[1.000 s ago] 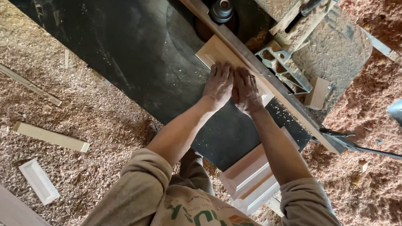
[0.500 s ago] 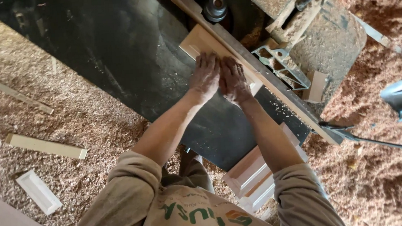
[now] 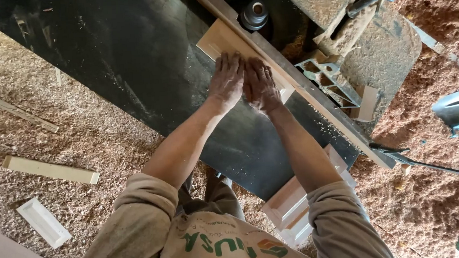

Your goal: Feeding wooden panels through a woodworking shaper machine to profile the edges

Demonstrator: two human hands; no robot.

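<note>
Both hands flat, side by side, pressing a pale rectangular wood panel [image 3: 224, 43] onto the dark metal bench [image 3: 119, 61], upper centre of frame. Left hand [image 3: 227, 81] & right hand [image 3: 261, 85] open-palmed, not gripping; panel edge is against the long wooden fence [image 3: 312, 100], prob. to keep it straight near the round cutter head [image 3: 254, 15].

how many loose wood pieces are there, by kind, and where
wood panel pressed flat on the machine table under the left hand and right hand: 1
stacked panels by the table edge: cannot count exactly
wood strips on the sawdust: 2
small panel on the sawdust: 1
Total countable: 4
</note>
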